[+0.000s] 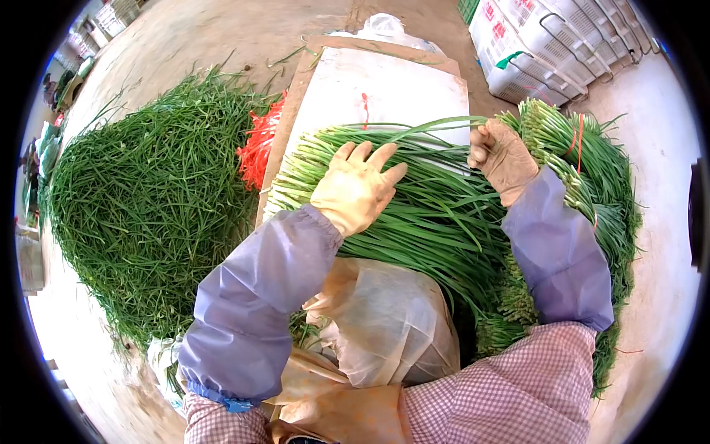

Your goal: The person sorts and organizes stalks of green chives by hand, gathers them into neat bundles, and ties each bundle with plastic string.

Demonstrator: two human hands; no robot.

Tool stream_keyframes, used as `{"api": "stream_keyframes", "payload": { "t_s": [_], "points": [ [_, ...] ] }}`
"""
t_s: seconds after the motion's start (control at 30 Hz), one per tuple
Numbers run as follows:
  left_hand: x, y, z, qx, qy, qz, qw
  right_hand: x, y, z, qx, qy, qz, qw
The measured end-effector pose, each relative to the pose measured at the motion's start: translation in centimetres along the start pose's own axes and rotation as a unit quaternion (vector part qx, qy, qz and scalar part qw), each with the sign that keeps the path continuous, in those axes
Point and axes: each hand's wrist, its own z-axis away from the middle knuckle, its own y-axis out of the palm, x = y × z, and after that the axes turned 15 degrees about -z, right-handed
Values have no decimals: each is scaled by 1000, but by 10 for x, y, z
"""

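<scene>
A loose layer of garlic chives (pixel 436 222) lies across a white board (pixel 399 85), its pale stem ends to the left and green leaves to the right. My left hand (pixel 359 189), in a tan glove, rests flat on the stems with its fingers spread. At the upper right, my right hand (pixel 504 159), also gloved, has its fingers curled and pinched on the end of a long chive leaf (pixel 436 124). This leaf stretches leftward above the layer. A red tie strip (pixel 365 109) lies on the board beyond the stems.
A big heap of loose chives (pixel 148 200) covers the floor on the left. Red tie strips (pixel 262 144) hang in a bunch at the board's left edge. Bundled chives (pixel 592 148) with red bands are stacked on the right. White crates (pixel 547 48) stand behind them.
</scene>
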Motion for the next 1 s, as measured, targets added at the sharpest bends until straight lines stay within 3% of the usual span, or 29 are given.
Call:
{"api": "stream_keyframes", "payload": {
  "t_s": [0.1, 0.27, 0.33, 0.4, 0.5, 0.6, 0.63, 0.7, 0.77, 0.83, 0.87, 1.0],
  "points": [
    [-1, -7, -1, -1, -9, 6, 1000, -13, 24, 2, -5, -49, -5, 999],
    [2, -16, -3, 31, -60, 81, 994, -8, 48, -6, 105, -36, -87, 990],
    [3, -13, -3, -9, -89, 109, 990, -7, 51, -17, 103, -61, -86, 989],
    [2, -10, -3, -55, -115, 112, 986, -3, 58, -28, 105, -69, -60, 990],
    [3, -7, -4, 12, -97, 32, 995, -5, 88, -33, 96, -102, 7, 990],
    [1, 2, -7, 4, -107, -8, 994, -10, 139, -30, 212, -76, 128, 966],
    [1, 3, -9, 21, -117, -7, 993, -13, 159, -26, 209, -48, 175, 961],
    [0, 5, -16, 73, -126, -19, 989, -24, 185, -28, 264, -12, 191, 945],
    [0, 3, -22, 142, -124, -44, 981, -32, 214, -31, 256, 16, 171, 951],
    [7, 7, -22, 138, -123, 37, 982, -35, 241, -44, 330, 54, 124, 934],
    [7, 7, -22, 137, -123, 78, 980, -28, 249, -38, 353, 30, 160, 921],
    [-2, 5, -15, 98, -124, -29, 987, -10, 235, -33, 349, -164, 419, 822]
  ]
}}
